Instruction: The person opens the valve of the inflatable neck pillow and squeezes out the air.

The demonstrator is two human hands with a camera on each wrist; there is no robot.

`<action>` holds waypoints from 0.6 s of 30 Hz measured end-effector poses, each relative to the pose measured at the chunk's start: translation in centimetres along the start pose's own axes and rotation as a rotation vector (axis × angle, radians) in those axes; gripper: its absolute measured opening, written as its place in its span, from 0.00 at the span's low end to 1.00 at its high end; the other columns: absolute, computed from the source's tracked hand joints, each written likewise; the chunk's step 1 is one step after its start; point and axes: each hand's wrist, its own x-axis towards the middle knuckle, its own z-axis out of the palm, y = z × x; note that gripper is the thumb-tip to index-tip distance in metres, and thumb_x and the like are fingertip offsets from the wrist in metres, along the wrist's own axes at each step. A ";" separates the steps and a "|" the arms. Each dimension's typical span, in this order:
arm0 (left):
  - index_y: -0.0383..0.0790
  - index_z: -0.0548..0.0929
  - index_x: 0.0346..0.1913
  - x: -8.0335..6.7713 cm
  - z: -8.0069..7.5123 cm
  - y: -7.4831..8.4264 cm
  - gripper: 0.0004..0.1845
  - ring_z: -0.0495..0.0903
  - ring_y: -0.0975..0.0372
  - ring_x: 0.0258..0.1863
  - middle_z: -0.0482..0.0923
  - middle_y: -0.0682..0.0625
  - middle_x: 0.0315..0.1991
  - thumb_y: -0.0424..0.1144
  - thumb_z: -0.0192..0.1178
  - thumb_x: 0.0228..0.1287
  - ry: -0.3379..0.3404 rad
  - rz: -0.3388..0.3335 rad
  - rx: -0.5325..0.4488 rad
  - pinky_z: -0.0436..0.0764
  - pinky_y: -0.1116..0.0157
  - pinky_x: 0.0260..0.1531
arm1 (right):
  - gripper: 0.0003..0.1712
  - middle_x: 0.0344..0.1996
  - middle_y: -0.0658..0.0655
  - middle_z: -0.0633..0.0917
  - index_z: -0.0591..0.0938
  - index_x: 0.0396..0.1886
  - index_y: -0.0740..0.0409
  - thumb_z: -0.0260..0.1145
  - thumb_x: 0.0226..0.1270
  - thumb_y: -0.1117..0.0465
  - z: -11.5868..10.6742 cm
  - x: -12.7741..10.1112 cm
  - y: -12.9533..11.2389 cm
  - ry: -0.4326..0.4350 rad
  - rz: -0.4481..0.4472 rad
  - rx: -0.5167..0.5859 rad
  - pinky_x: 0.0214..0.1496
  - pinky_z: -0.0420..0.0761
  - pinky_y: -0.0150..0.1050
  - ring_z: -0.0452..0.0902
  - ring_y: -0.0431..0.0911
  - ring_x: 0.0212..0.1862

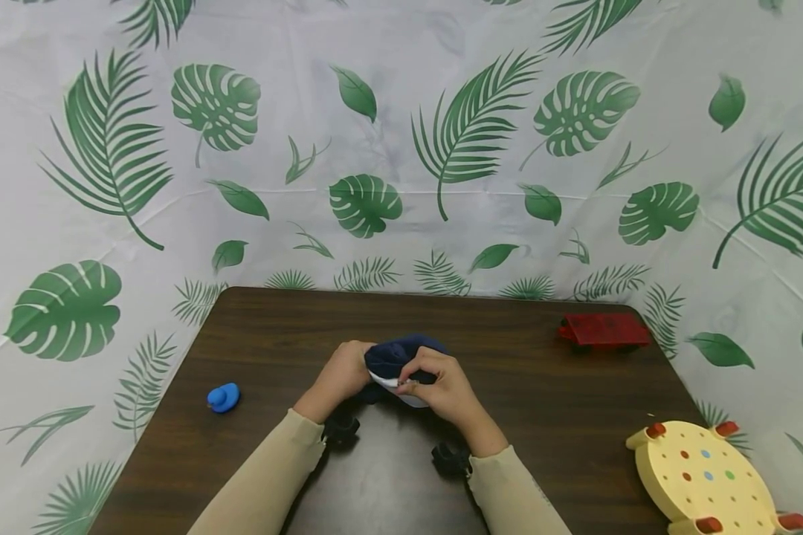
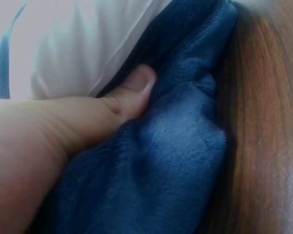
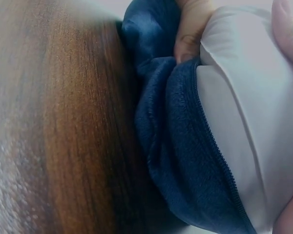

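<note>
A navy-blue plush zippered cover (image 1: 408,344) with a white inner lining or pillow (image 3: 249,97) is between both hands near the middle of the table. My left hand (image 1: 344,371) grips its left side; in the left wrist view the thumb (image 2: 132,92) presses into the blue fabric beside the white part. Above the opening, my right hand (image 1: 444,386) has thumb and index finger together, pinching the white part. An open zipper edge (image 3: 219,161) runs along the white material in the right wrist view. The fingers beneath the cover are hidden.
A small blue toy duck (image 1: 224,397) sits at the left of the brown table (image 1: 281,327). At the far right is a red toy vehicle (image 1: 605,329). A yellow pegboard-like toy (image 1: 709,475) with red legs stands at the right edge. A leaf-patterned cloth (image 1: 388,134) hangs behind.
</note>
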 end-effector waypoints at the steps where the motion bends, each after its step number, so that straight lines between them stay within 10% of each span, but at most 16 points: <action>1: 0.56 0.81 0.23 0.0 0.0 0.0 0.12 0.84 0.64 0.30 0.86 0.60 0.26 0.41 0.74 0.57 0.001 0.002 -0.003 0.84 0.57 0.34 | 0.12 0.32 0.46 0.84 0.92 0.34 0.40 0.86 0.58 0.62 0.0 0.0 0.1 0.001 0.000 0.003 0.49 0.81 0.43 0.79 0.45 0.39; 14: 0.60 0.84 0.25 0.7 2.0 -2.7 0.09 0.85 0.65 0.29 0.87 0.62 0.26 0.47 0.76 0.54 -0.003 0.023 -0.042 0.82 0.60 0.29 | 0.10 0.33 0.48 0.86 0.92 0.34 0.42 0.85 0.60 0.62 -0.1 -0.2 0.6 0.006 0.050 0.050 0.53 0.80 0.37 0.81 0.46 0.41; 18: 0.57 0.84 0.25 0.3 0.9 -0.8 0.10 0.85 0.63 0.30 0.87 0.60 0.27 0.44 0.77 0.54 -0.038 -0.026 -0.027 0.84 0.58 0.33 | 0.10 0.34 0.48 0.86 0.92 0.35 0.42 0.85 0.61 0.63 -0.2 -0.2 0.8 0.004 0.066 0.073 0.53 0.80 0.36 0.81 0.46 0.42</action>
